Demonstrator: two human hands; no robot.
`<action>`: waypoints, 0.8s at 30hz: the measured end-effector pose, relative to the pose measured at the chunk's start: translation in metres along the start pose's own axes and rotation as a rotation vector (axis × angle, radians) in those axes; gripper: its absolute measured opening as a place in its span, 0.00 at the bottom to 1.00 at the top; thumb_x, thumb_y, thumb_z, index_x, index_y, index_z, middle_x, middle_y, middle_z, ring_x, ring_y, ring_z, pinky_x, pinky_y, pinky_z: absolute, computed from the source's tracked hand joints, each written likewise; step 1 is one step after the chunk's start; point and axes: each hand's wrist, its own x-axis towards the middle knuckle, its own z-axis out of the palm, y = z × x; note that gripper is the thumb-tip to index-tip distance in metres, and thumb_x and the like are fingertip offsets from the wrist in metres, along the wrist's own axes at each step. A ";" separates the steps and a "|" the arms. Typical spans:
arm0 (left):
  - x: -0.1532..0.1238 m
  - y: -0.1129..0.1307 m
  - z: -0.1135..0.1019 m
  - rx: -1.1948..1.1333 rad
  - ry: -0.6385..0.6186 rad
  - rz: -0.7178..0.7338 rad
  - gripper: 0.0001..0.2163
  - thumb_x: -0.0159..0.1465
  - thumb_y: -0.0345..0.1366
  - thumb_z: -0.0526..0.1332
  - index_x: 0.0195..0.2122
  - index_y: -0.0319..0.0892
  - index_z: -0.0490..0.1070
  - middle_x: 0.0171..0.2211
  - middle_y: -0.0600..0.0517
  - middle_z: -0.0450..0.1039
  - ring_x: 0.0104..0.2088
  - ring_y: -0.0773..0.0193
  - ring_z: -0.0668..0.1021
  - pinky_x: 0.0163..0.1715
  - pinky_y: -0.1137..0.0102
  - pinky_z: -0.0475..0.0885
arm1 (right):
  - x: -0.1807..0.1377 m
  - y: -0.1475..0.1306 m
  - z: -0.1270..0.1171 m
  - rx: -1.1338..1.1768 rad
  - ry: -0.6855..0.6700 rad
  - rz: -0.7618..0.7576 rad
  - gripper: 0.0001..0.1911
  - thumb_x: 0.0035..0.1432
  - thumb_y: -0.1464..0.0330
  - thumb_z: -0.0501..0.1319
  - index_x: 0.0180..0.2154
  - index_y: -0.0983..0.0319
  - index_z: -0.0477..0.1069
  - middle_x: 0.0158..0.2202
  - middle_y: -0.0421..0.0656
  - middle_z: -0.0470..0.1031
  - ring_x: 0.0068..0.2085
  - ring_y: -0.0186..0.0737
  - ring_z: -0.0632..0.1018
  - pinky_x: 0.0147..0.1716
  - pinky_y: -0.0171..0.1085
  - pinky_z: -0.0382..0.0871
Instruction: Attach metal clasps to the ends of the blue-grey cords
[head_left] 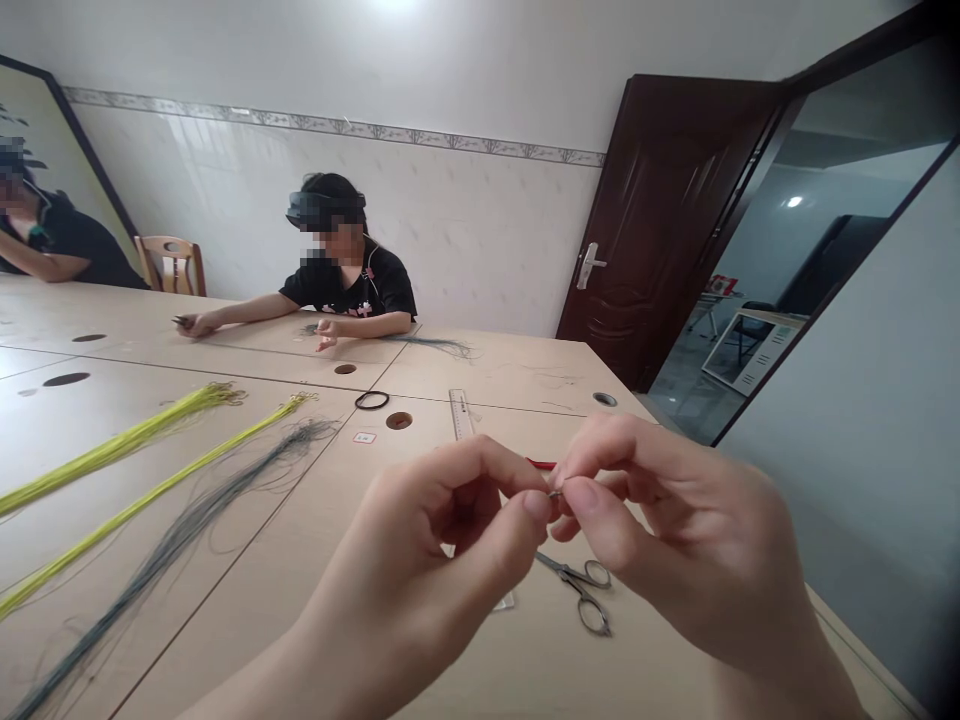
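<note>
My left hand (442, 540) and my right hand (675, 530) are raised over the table, fingertips meeting in a pinch on a tiny thin piece (556, 492) that I cannot name. Both hands are closed. A red item (541, 464) shows just behind the fingers. Small metal scissors (585, 590) lie on the table below my right hand. A clear ruler (460, 413) runs away from me behind my left hand, partly hidden by it.
Two yellow-green cord bundles (142, 432) (150, 497) and a grey thread bundle (187, 530) lie at left. A black ring (372, 400) rests near round table holes (398, 421). A person in black sits across; another at far left. Open brown door (660, 220) at right.
</note>
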 end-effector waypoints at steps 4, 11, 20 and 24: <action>0.000 0.001 -0.001 -0.078 -0.015 -0.018 0.08 0.61 0.37 0.57 0.26 0.43 0.69 0.20 0.55 0.66 0.21 0.71 0.66 0.16 0.78 0.60 | -0.001 0.005 0.004 -0.020 0.045 -0.084 0.04 0.57 0.72 0.59 0.32 0.57 0.69 0.28 0.35 0.71 0.29 0.30 0.76 0.28 0.28 0.74; 0.001 0.000 -0.002 -0.005 0.054 0.065 0.09 0.61 0.37 0.57 0.25 0.42 0.68 0.19 0.55 0.64 0.21 0.71 0.67 0.16 0.79 0.61 | -0.002 0.003 0.004 -0.135 0.089 -0.258 0.09 0.55 0.78 0.60 0.34 0.58 0.68 0.30 0.34 0.71 0.30 0.27 0.72 0.27 0.27 0.68; -0.006 0.001 0.001 0.242 0.206 0.324 0.07 0.59 0.25 0.56 0.27 0.44 0.68 0.21 0.58 0.66 0.20 0.73 0.67 0.18 0.79 0.63 | -0.005 -0.005 0.002 -0.142 0.073 -0.200 0.07 0.62 0.70 0.54 0.33 0.59 0.69 0.30 0.36 0.72 0.32 0.29 0.74 0.29 0.30 0.68; -0.008 0.000 0.003 0.256 0.213 0.380 0.07 0.58 0.24 0.57 0.29 0.44 0.68 0.23 0.57 0.67 0.20 0.74 0.66 0.17 0.78 0.62 | -0.005 -0.007 0.006 -0.166 0.145 -0.172 0.06 0.61 0.69 0.56 0.31 0.56 0.69 0.27 0.34 0.72 0.28 0.27 0.73 0.24 0.26 0.67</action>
